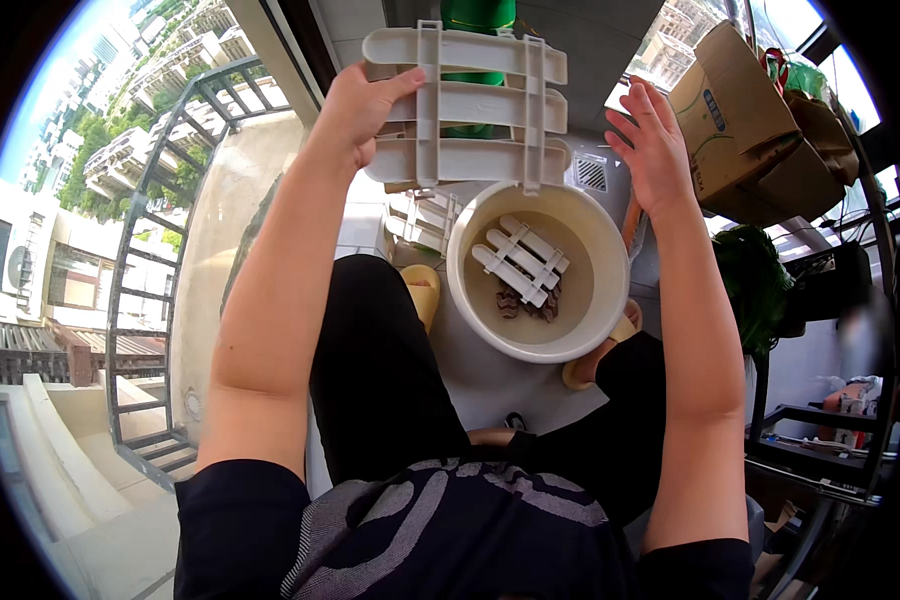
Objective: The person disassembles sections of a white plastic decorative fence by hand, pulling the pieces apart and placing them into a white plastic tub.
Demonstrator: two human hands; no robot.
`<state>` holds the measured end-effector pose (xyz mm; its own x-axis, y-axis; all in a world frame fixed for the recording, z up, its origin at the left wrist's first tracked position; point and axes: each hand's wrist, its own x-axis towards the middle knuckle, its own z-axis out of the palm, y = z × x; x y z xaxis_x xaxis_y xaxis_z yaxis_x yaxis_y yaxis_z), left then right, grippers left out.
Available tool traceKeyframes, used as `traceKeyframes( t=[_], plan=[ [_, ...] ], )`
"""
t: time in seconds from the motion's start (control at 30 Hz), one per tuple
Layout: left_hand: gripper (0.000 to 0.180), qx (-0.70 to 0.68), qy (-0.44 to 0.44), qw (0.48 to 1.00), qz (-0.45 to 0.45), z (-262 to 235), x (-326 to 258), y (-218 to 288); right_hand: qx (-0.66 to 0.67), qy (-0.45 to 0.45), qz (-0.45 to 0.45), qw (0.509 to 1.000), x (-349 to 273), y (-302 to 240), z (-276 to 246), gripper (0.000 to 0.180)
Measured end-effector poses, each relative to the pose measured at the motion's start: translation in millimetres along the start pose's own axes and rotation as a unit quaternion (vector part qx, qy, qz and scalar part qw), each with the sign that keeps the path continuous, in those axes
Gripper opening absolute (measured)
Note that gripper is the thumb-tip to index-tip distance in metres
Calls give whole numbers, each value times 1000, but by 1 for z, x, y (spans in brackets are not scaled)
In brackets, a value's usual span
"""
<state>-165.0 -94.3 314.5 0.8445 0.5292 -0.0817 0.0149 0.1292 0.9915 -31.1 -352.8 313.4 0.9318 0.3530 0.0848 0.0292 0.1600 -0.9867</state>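
Observation:
My left hand [365, 108] grips the left end of a white plastic picket fence panel [480, 104], thumb on its face. The panel is held up in front of me, its three rounded slats running sideways across two crossbars. My right hand [648, 140] is off to the right of the panel, fingers apart and touching nothing. Below stands a round cream tub [460, 275] with cloudy water. In it lies a smaller-looking white fence panel [520, 260], tilted over some brown wavy pieces [530, 305].
More white slatted pieces [425, 218] lie left of the tub. A green container [477, 12] stands behind the raised panel. My slippered feet flank the tub. A cardboard box [740, 130] and black rack [820, 430] are at right; a window with a metal railing [135, 260] is at left.

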Motion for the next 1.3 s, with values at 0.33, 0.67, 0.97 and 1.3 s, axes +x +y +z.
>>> traceKeyframes(
  t=[0.33, 0.67, 0.97, 1.3],
  plan=[
    [32, -81, 283, 949, -116, -140, 10, -222, -295, -26, 305, 905, -9, 242, -95, 35],
    [35, -24, 308, 938, -155, -151, 7, -269, -637, -358, 174, 660, -52, 345, -57, 103],
    [52, 190, 389, 888, -154, -159, 8, -282, -585, -456, 251, 622, 71, 249, -72, 32],
    [54, 306, 428, 833, -171, -141, -16, -278, -433, -506, 104, 739, 115, 124, 29, 48]
  ],
)
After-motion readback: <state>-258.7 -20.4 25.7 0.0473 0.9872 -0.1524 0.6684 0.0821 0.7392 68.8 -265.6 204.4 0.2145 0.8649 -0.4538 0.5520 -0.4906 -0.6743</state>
